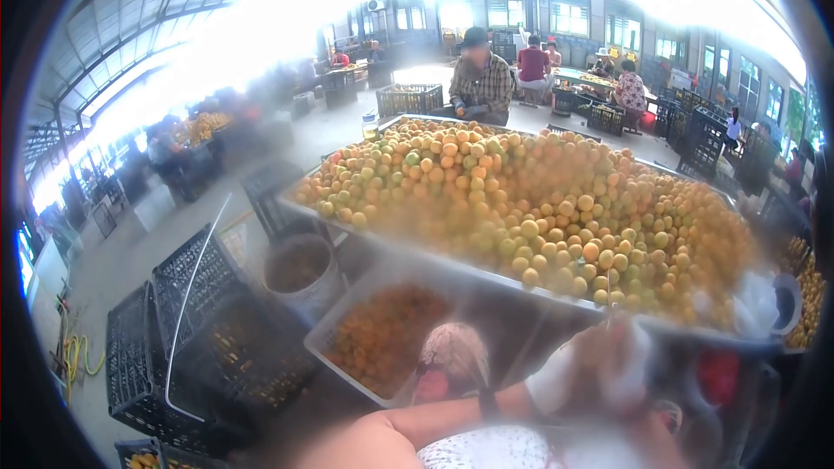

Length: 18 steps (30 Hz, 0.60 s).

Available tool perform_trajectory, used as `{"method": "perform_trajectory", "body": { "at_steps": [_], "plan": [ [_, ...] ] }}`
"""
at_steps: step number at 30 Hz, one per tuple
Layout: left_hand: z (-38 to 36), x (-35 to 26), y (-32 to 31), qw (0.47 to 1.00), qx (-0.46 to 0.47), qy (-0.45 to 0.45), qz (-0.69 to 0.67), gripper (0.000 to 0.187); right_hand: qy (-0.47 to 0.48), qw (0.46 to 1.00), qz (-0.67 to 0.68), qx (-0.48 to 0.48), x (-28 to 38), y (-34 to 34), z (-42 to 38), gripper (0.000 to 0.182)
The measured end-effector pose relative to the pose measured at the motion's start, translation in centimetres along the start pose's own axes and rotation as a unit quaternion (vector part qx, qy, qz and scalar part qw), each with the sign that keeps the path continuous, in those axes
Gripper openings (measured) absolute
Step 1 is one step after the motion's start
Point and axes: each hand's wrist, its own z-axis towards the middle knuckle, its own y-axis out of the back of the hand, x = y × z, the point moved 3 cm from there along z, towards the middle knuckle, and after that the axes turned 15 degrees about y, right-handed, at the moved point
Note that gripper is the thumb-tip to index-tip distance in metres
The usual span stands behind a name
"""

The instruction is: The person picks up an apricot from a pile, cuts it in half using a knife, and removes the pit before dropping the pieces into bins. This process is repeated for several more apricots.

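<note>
My left hand, in a white glove, reaches in from the left and meets my right hand, also gloved in white, low in the view. Both are closed and brought together at the near edge of a big tray. A thin upright sliver shows just above the fingers. Haze on the lens blurs the hands, and I cannot tell what they hold. Beyond them, the tray is heaped with small round orange and green fruits that look like apricots.
A lower tub of orange pieces and a white bucket stand left of my knees. Black crates are stacked farther left. Across the tray sits a person in a checked shirt. Other people work at tables behind.
</note>
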Motion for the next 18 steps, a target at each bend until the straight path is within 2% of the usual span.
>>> {"method": "perform_trajectory", "body": {
  "at_steps": [2, 4, 6, 8, 9, 10, 11, 13, 14, 15, 16, 17, 18],
  "plan": [
    [0.5, 0.2, 0.9, 0.999, 0.016, -0.004, 0.032, 0.042, 0.024, 0.999, -0.017, 0.015, 0.0, -0.1, 0.4, 0.014],
    [1.0, 0.5, 1.8, 0.997, 0.032, -0.009, 0.064, 0.042, 0.129, 0.991, -0.008, 0.029, 1.1, 0.0, 1.2, 0.019],
    [1.7, 1.0, 3.0, 0.996, 0.039, -0.013, 0.084, 0.042, 0.138, 0.989, 0.010, 0.048, 2.5, 0.7, 2.1, 0.022],
    [1.8, 0.1, 3.1, 0.984, 0.105, -0.088, 0.114, 0.043, 0.155, 0.986, 0.029, 0.059, 2.8, 0.4, 2.5, 0.025],
    [2.0, 0.1, 3.2, 0.983, 0.104, -0.091, 0.120, 0.043, 0.122, 0.990, -0.030, 0.072, 2.2, 0.1, 1.9, 0.027],
    [1.6, -0.3, 2.6, 0.987, 0.047, -0.127, 0.085, 0.042, 0.085, 0.989, -0.089, 0.086, 1.8, -0.1, 1.4, 0.028],
    [1.3, -0.5, 2.3, 0.986, -0.010, -0.159, 0.047, 0.040, 0.086, 0.989, -0.089, 0.086, 1.7, -0.4, 1.1, 0.028],
    [1.6, -0.9, 3.1, 0.991, -0.008, -0.129, 0.045, 0.040, -0.017, 0.993, -0.112, 0.036, 1.1, -0.4, 0.4, 0.026],
    [1.6, -1.1, 3.3, 0.994, -0.006, -0.101, 0.043, 0.040, -0.018, 0.993, -0.112, 0.036, 1.0, -0.2, 0.2, 0.026],
    [1.4, -0.9, 3.2, 0.994, -0.007, -0.100, 0.043, 0.040, -0.077, 0.997, -0.018, 0.007, 0.4, 0.2, -0.1, 0.022],
    [0.3, -1.0, 1.8, 0.995, 0.033, -0.099, -0.003, 0.039, -0.134, 0.988, 0.075, -0.023, -0.1, 0.5, -0.4, 0.020],
    [-0.2, -1.0, 0.9, 0.991, 0.073, -0.098, -0.048, 0.038, -0.165, 0.977, 0.126, -0.039, -0.2, 0.9, -0.4, 0.017],
    [0.3, -0.8, 1.6, 0.991, 0.073, -0.098, -0.047, 0.038, -0.165, 0.977, 0.126, -0.040, 0.0, 1.0, -0.4, 0.017]
  ]
}}
